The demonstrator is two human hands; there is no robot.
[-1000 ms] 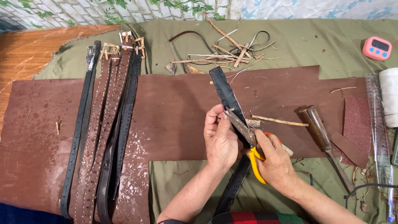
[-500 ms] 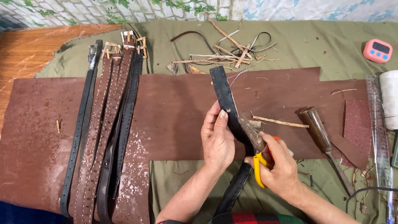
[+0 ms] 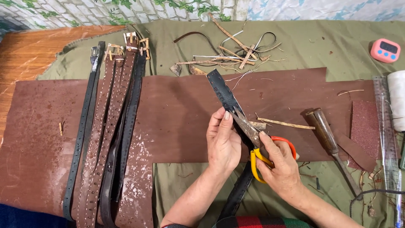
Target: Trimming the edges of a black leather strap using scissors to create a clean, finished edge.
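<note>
Partly, the left hand (image 3: 222, 145) hides the black strap (image 3: 222, 93).

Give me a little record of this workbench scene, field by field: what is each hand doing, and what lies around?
Left hand: pinches a dark leather strap, holding it angled up over the table
Right hand: grips scissors with yellow and orange handles, blades at the strap's edge
Work surface: brown leather sheet on an olive cloth
Left of the hands: finished belts with buckles, laid side by side
Right of the hands: wooden-handled tool, clear ruler, pink timer
Far side: pile of leather trimmings
</note>
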